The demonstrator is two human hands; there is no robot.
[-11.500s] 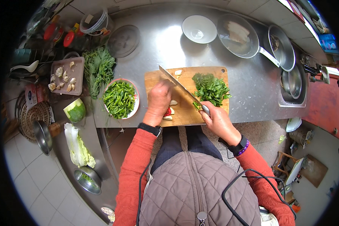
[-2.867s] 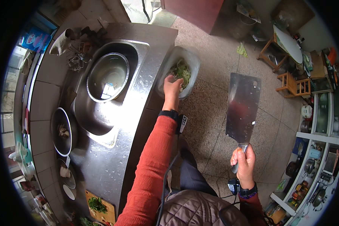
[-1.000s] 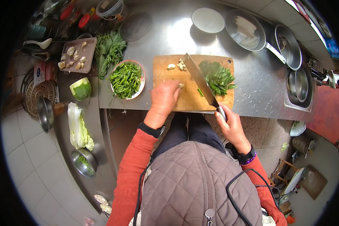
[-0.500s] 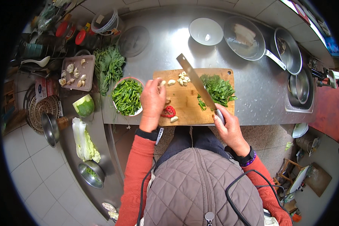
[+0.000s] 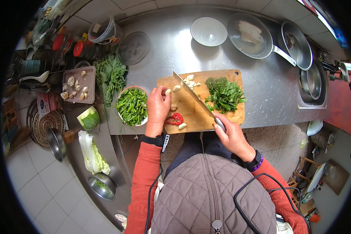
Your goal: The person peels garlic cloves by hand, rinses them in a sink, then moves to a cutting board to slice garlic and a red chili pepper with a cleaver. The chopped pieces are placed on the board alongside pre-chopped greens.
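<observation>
My left hand is closed at the left edge of the wooden cutting board, a garlic clove at its fingertips. In my right hand is the handle of a kitchen knife, its long blade slanting across the board toward the far left. Another peeled clove lies beside the blade, and several cloves are grouped just beyond it. Chopped leafy greens are heaped on the right side. Near my left hand lie a piece of ginger, red chili and a single clove.
Left of the board are a bowl of cut green stems, leafy greens and a tray of garlic. A white bowl, a pan with meat and a metal basin stand behind. Napa cabbage lies at left.
The knife blade has swung left and lower over the board, toward the garlic near my left hand. My right hand has shifted slightly left and nearer. My left hand has stayed around the clove.
</observation>
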